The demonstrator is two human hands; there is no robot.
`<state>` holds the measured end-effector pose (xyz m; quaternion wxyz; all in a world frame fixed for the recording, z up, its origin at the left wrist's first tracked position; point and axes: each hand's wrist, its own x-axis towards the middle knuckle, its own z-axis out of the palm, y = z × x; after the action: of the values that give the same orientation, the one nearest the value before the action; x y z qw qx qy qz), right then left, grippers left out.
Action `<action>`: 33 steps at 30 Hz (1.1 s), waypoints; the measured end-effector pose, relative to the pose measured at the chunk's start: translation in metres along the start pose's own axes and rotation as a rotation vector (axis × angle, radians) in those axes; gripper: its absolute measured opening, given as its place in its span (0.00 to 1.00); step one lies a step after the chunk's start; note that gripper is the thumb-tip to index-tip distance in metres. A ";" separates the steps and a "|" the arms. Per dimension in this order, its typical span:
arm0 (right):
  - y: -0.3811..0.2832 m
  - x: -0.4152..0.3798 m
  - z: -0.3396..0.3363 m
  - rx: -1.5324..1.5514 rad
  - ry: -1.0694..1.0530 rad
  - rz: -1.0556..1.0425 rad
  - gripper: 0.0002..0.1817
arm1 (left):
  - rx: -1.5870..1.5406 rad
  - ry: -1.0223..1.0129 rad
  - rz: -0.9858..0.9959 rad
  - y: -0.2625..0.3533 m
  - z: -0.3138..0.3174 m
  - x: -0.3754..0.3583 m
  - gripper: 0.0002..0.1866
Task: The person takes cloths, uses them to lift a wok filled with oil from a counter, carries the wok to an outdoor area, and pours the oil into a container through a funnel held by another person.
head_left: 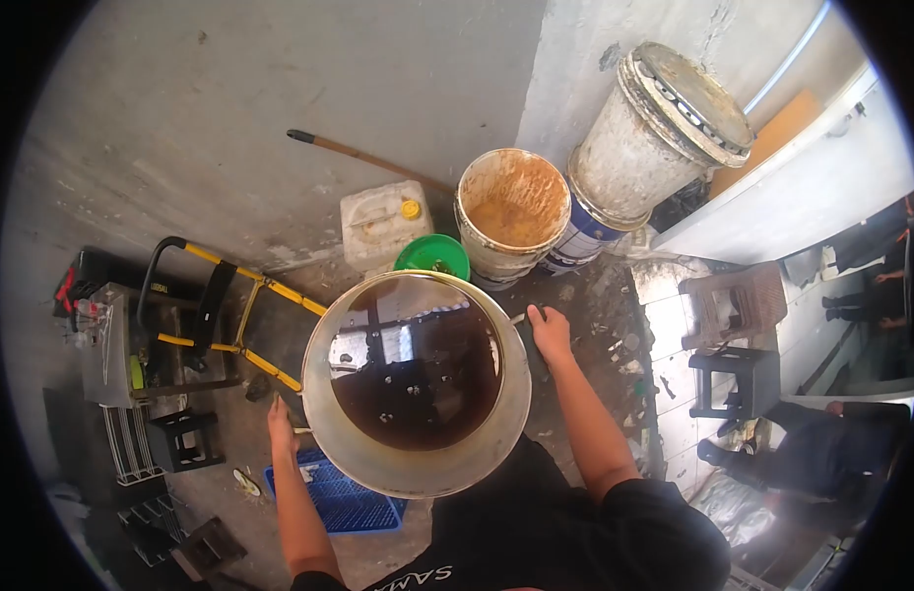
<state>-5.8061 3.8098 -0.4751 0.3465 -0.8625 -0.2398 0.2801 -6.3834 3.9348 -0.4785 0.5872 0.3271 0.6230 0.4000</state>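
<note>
A large metal pot [418, 475] full of dark brown liquid hangs in front of my chest. My left hand [280, 422] grips its left handle, and my right hand [549, 330] grips its right handle. The liquid surface mirrors a window and carries a few small floating bits. Under the pot's left side lies a blue plastic crate [344, 504] on the floor.
Against the wall stand an open bucket [511, 212] with brown residue, a lidded white bucket [664, 123] on a blue-banded pail, a white jerrycan [381, 225], a green bowl [432, 256]. A yellow hand trolley [230, 315] stands left. Stools [735, 379] and a seated person [821, 448] are on the right.
</note>
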 end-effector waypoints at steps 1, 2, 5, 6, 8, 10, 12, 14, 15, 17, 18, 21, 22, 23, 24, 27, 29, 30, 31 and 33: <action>0.001 -0.002 0.001 0.001 0.019 -0.017 0.27 | -0.001 -0.003 0.018 -0.009 -0.009 0.006 0.21; 0.002 -0.003 0.002 0.000 0.020 -0.016 0.27 | -0.001 -0.003 0.017 -0.008 -0.007 0.003 0.21; -0.002 -0.009 0.004 0.028 0.049 -0.016 0.27 | 0.024 0.034 0.000 0.006 0.000 -0.009 0.20; -0.007 -0.013 0.001 0.037 0.022 -0.010 0.26 | 0.025 0.027 -0.013 0.009 0.001 -0.012 0.20; -0.009 -0.015 0.002 0.050 -0.012 0.003 0.26 | 0.034 0.024 -0.028 0.013 -0.002 -0.014 0.19; -0.007 -0.017 0.008 0.048 0.008 -0.001 0.26 | 0.053 -0.001 -0.030 0.018 -0.011 -0.010 0.19; -0.006 -0.022 0.014 0.057 0.050 -0.007 0.26 | 0.055 0.011 -0.013 0.021 -0.016 -0.003 0.19; -0.010 -0.030 0.016 0.062 0.103 -0.004 0.26 | 0.058 0.008 -0.001 0.028 -0.017 0.004 0.19; -0.018 -0.036 0.011 0.065 0.081 0.015 0.26 | 0.044 -0.003 0.010 0.033 -0.014 0.006 0.18; -0.022 -0.046 0.012 0.068 0.062 0.055 0.27 | 0.045 -0.022 0.008 0.042 -0.015 0.013 0.18; -0.020 -0.049 0.015 0.069 0.077 0.068 0.27 | 0.062 -0.034 0.014 0.047 -0.016 0.018 0.17; -0.012 -0.059 0.028 0.078 0.191 0.066 0.27 | 0.070 -0.111 0.015 0.063 -0.012 0.034 0.17; -0.010 -0.061 0.028 0.091 0.168 0.097 0.27 | 0.109 -0.114 0.025 0.065 -0.014 0.046 0.17; -0.014 -0.069 0.026 0.101 0.138 0.133 0.27 | 0.152 -0.112 0.029 0.069 -0.016 0.051 0.17; -0.015 -0.074 0.026 0.095 0.143 0.138 0.27 | 0.151 -0.118 0.023 0.071 -0.016 0.055 0.17; -0.017 -0.081 0.034 0.100 0.191 0.168 0.26 | 0.166 -0.188 0.029 0.078 -0.012 0.076 0.17; -0.020 -0.084 0.038 0.090 0.297 0.109 0.25 | 0.133 -0.146 -0.019 0.078 -0.010 0.090 0.15; -0.023 -0.085 0.038 0.093 0.315 0.108 0.25 | 0.130 -0.163 -0.014 0.078 -0.010 0.097 0.15; -0.026 -0.087 0.038 0.102 0.302 0.127 0.25 | 0.169 -0.162 -0.007 0.079 -0.011 0.103 0.14; -0.027 -0.088 0.041 0.108 0.296 0.144 0.25 | 0.203 -0.167 -0.003 0.080 -0.012 0.111 0.13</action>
<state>-5.9025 3.7927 -0.4527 0.4028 -0.8894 -0.1086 0.1868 -6.4110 4.0684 -0.4599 0.6014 0.4162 0.6097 0.3055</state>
